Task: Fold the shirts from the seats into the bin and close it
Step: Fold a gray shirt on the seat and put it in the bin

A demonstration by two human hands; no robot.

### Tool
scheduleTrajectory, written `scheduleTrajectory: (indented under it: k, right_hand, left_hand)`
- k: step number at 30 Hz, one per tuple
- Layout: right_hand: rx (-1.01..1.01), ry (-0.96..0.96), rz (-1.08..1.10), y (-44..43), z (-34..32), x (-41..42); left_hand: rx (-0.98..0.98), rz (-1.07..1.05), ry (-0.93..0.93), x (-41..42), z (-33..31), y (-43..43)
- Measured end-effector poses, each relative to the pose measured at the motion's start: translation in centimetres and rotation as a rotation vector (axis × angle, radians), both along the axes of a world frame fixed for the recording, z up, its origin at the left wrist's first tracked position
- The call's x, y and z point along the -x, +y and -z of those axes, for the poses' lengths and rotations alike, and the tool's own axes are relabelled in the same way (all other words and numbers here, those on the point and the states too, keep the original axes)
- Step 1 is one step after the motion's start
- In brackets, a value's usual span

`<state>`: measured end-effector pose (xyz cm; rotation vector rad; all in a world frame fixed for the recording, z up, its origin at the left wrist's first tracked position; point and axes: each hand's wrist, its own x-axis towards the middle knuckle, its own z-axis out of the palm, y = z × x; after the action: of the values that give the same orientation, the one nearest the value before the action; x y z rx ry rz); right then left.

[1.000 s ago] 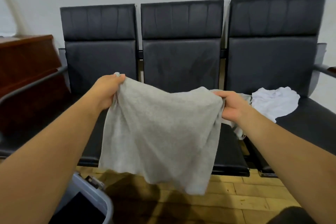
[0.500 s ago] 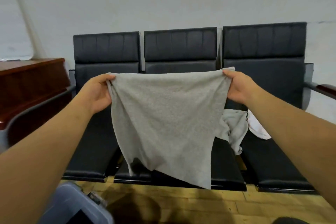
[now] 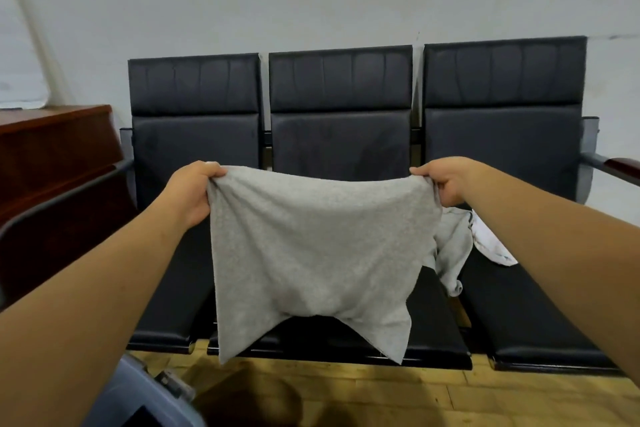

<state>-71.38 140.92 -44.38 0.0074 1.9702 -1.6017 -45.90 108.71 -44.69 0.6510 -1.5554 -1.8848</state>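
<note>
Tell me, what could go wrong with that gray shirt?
The gray shirt hangs only from pinches by the left hand and right hand; a slip might drop it onto the floor. Its sleeve dangles bunched, so the fold may turn out lumpy. That sleeve hangs beside the white shirt and might drag it off the seat.

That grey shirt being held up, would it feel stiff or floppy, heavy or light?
Probably floppy: the grey shirt sags between the left hand and right hand. Likely light, since two corner grips hold it up.
</note>
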Motion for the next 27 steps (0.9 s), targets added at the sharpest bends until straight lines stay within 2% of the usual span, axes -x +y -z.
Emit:
scheduleTrajectory:
  k: [4,6,9,11,15,18,20,22,25,27]
  right_hand:
    - [0.204,-0.008,-0.058,-1.8,1.2,1.3]
    - [0.263,0.079,-0.023,-3.6,2.0,2.9]
    - [0.218,0.303,0.081,-6.4,1.6,5.5]
    - [0.245,0.408,0.164,-7.9,-0.5,6.9]
    - [0.455,0.536,0.206,-9.4,-7.4,8.2]
    - [0.592,0.590,0.218,-9.4,-11.6,8.3]
    - [0.607,0.601,0.224,-8.8,-12.2,7.9]
    - [0.539,0.591,0.237,-7.8,-10.9,7.2]
    - [0.497,0.483,0.259,-6.0,-5.6,5.3]
    - [0.456,0.359,0.245,-4.6,-0.3,3.7]
  left_hand:
    - [0.097,-0.053,-0.149,2.8,2.2,-2.5]
    - [0.128,-0.109,-0.218,4.6,2.8,-3.6]
    - [0.122,-0.150,-0.234,7.8,2.0,-4.4]
    - [0.087,-0.166,-0.158,10.0,0.2,-4.6]
    - [-0.018,-0.071,0.129,13.4,-5.8,-5.0]
    - [0.046,-0.014,0.272,13.8,-9.3,-5.2]
    - [0.113,-0.051,0.274,13.4,-9.9,-5.5]
    - [0.179,-0.064,0.200,12.8,-8.5,-6.0]
    - [0.224,0.008,0.072,10.8,-3.3,-6.2]
    - [0.177,0.055,-0.026,8.9,1.6,-5.8]
